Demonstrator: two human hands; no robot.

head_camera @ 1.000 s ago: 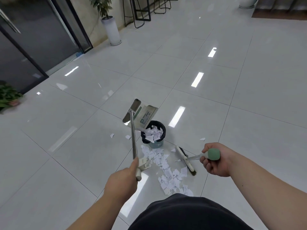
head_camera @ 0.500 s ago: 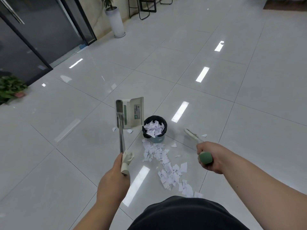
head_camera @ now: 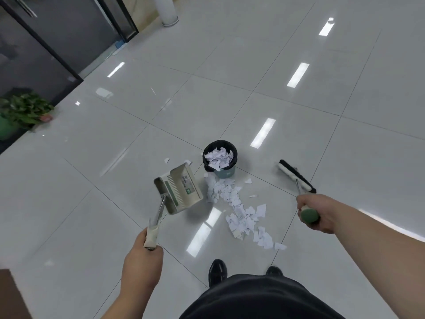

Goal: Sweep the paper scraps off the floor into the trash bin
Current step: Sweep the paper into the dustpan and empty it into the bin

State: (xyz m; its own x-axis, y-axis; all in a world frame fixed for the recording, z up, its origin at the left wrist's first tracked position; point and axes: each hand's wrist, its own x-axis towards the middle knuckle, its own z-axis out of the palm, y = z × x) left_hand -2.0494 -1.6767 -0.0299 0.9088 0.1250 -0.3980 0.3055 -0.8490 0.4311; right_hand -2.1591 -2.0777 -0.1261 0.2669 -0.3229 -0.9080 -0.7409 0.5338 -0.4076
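Note:
A small trash bin [head_camera: 226,172] with a black liner stands on the tiled floor, white paper scraps heaped inside it. More paper scraps [head_camera: 239,210] trail from its base toward my feet. My left hand [head_camera: 142,261] grips the handle of a beige dustpan [head_camera: 181,192], which hangs left of the bin with its open side up. My right hand [head_camera: 315,212] grips the green handle of a broom [head_camera: 295,174]; its brush head is raised to the right of the bin, clear of the scraps.
Glossy white floor tiles spread all around. Dark glass doors [head_camera: 57,35] line the left side, with a potted plant [head_camera: 23,111] in front and a white pillar planter [head_camera: 166,10] at the top. A brown edge [head_camera: 11,295] shows at the bottom left. My shoes [head_camera: 217,271] stand just behind the scraps.
The dustpan has come down from above the bin to the bin's left. The broom has swung away from the scraps out to the right. The view tilted downward.

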